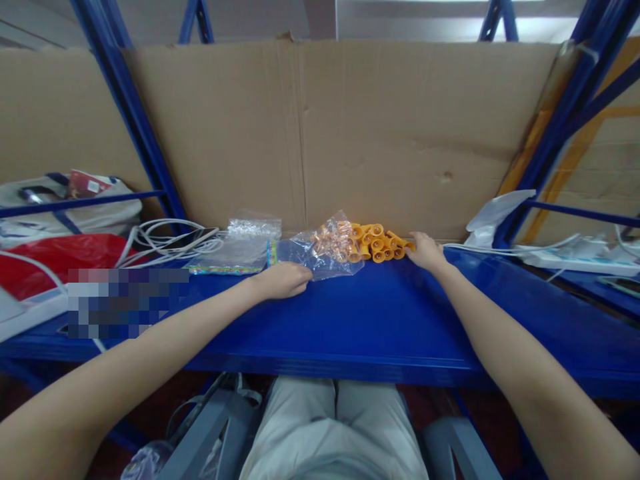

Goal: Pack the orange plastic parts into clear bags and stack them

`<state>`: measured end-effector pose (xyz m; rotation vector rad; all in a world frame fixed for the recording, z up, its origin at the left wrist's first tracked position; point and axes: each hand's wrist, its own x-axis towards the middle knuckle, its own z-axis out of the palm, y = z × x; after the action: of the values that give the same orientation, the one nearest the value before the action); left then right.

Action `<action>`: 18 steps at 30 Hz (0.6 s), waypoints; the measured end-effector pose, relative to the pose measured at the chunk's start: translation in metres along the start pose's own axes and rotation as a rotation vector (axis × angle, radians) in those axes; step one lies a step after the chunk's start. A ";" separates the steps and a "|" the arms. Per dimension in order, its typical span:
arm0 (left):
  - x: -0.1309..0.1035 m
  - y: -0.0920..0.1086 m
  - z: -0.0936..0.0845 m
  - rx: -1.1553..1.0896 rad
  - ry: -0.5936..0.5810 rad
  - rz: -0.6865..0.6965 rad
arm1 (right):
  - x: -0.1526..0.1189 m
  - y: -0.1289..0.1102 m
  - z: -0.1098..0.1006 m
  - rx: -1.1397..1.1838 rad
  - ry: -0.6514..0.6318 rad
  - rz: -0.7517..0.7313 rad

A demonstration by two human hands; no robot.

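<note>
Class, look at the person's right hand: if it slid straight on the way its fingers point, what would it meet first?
The right hand would meet the yellow-orange cone-shaped pieces; its fingertips seem already at the nearest one, though depth is hard to judge.

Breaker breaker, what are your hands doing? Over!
Left hand curled at edge of clear bag. Right hand at orange pieces. White cables left of bag.

Orange hollow pieces [379, 244] (some bagged), piled together
</note>
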<state>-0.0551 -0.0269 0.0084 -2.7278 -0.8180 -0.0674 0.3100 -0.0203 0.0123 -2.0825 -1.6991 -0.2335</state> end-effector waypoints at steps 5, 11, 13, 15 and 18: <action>0.001 -0.007 -0.004 -0.104 -0.041 -0.094 | 0.001 0.000 0.003 0.013 0.008 -0.017; 0.008 -0.009 -0.018 -0.167 -0.150 -0.189 | 0.002 -0.010 0.002 0.073 0.118 -0.143; 0.015 -0.003 -0.025 -0.121 -0.210 -0.298 | 0.002 -0.020 -0.001 0.071 0.165 -0.201; 0.026 0.004 -0.028 -0.063 -0.255 -0.372 | 0.001 -0.032 -0.006 0.033 0.184 -0.247; 0.047 0.009 -0.023 0.010 -0.239 -0.431 | 0.002 -0.051 -0.013 -0.083 0.123 -0.305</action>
<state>-0.0104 -0.0158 0.0337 -2.5312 -1.4572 0.1748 0.2629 -0.0163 0.0363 -1.8144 -1.9541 -0.5229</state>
